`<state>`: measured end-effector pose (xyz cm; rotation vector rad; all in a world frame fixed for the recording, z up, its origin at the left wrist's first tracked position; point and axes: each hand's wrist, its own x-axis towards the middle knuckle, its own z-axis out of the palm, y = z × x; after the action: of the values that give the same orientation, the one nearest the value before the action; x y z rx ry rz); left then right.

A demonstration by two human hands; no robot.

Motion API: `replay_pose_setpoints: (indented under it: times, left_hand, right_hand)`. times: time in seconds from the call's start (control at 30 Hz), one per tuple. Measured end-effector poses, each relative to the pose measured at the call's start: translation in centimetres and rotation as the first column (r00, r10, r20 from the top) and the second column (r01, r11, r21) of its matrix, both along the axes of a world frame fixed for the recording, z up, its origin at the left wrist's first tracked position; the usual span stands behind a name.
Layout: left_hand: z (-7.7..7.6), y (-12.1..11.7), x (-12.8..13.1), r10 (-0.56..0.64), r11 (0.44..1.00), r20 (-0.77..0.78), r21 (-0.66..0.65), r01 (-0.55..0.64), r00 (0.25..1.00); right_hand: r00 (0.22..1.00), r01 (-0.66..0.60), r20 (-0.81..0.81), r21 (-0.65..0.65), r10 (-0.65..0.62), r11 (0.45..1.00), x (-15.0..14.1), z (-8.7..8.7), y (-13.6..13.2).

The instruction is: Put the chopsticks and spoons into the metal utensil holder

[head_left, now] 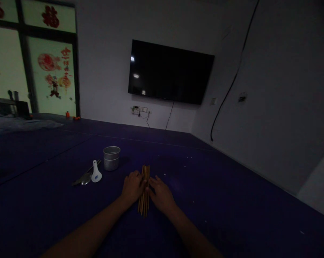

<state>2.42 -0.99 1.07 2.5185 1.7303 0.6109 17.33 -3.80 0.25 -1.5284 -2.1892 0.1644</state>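
Note:
A bundle of brown chopsticks lies lengthwise on the dark blue surface, pointing away from me. My left hand is closed against its left side, with the thumb over the sticks. From the right, my right hand presses its fingers and thumb against the same bundle. Left of the hands stands a metal cup, upright. Beside it are a white ceramic spoon with a blue mark, a metal spoon and a thin utensil whose kind is too dark to make out.
Small pale bits are scattered on the blue surface to the right. Crumpled plastic sheeting lies at the far left, with small orange objects near the door. A television hangs on the back wall, and a black cable dangles at right.

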Motion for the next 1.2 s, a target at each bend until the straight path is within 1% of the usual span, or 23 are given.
replay_pose_setpoints:
  times: [0.13, 0.33, 0.57, 0.7, 0.97, 1.2]
  left_hand:
    - [-0.09, -0.33, -0.18, -0.015, 1.0, 0.035, 0.006, 0.014, 0.999]
    - [-0.14, -0.45, -0.14, -0.049, 0.998, 0.023, -0.029, 0.05, 0.999]
    - [-0.24, -0.4, -0.17, -0.049, 0.998, 0.016, -0.029, 0.049, 0.999]
    - [-0.27, -0.21, -0.17, -0.054, 0.998, 0.018, -0.027, 0.054, 0.998]
    - [-0.65, 0.07, -0.09, -0.041, 0.999, 0.018, -0.009, 0.041, 0.999]
    - [-0.53, 0.1, -0.03, -0.042, 0.999, 0.011, -0.013, 0.042, 0.999]
  right_hand:
    - [0.999, -0.04, -0.003, 0.008, 0.04, 0.999, 0.01, -0.01, 0.01]
    - [0.991, -0.131, 0.004, 0.009, 0.131, 0.991, -0.26, 0.18, -0.07]
    - [0.996, -0.078, -0.043, 0.002, 0.078, 0.997, -0.34, -0.14, 0.06]
    - [0.993, -0.101, -0.052, 0.01, 0.101, 0.995, -0.31, -0.18, 0.15]
    - [0.992, -0.109, -0.068, 0.014, 0.109, 0.994, -0.28, -0.43, 0.32]
    - [0.985, -0.165, -0.049, 0.059, 0.167, 0.985, -0.44, 0.28, -0.14]
